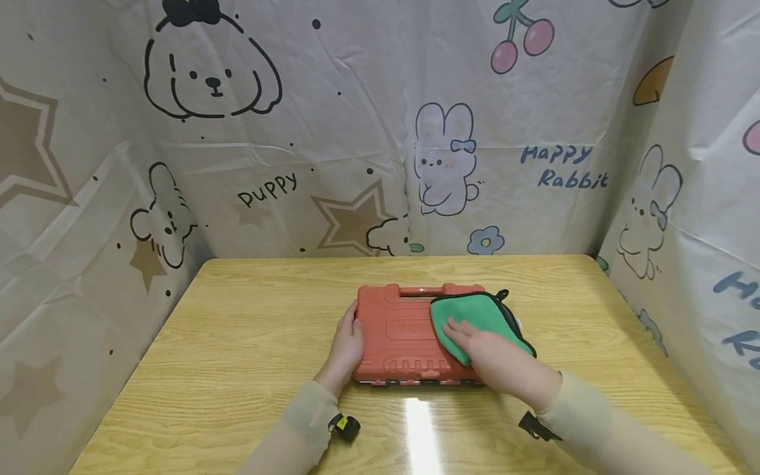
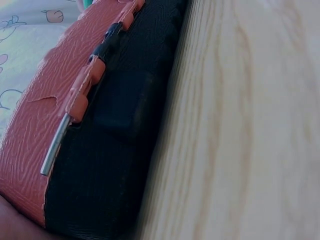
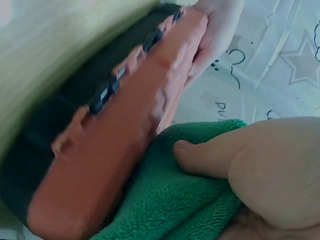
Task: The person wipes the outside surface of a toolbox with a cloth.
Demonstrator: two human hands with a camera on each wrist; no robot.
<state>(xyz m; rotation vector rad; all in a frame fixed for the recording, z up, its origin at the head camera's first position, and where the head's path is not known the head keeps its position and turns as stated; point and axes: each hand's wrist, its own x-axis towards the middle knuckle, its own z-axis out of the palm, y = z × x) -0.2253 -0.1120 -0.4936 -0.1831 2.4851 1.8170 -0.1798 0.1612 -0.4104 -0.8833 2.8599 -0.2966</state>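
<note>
A red plastic carrying case [image 1: 406, 330] with a black lower half lies flat on the table, its handle [image 1: 421, 291] on the far side. Against the case's left end my left hand [image 1: 347, 346] holds it steady; the same hand [image 3: 217, 30] appears beyond the case in the right wrist view. A green fleecy cloth [image 1: 483, 313] with black edging and a small loop covers the case's right part and hangs past its end. My right hand [image 1: 499, 359] presses the cloth down with extended fingers, while its thumb [image 3: 200, 155] lies against the fabric.
The wood-grain table [image 1: 249, 330] runs out to both sides of the case. Black and red hinge parts [image 3: 107, 92] line the case's near edge, and a metal pin [image 2: 55, 145] sticks out there. A printed cloth backdrop [image 1: 332, 132] encloses the table's back and sides.
</note>
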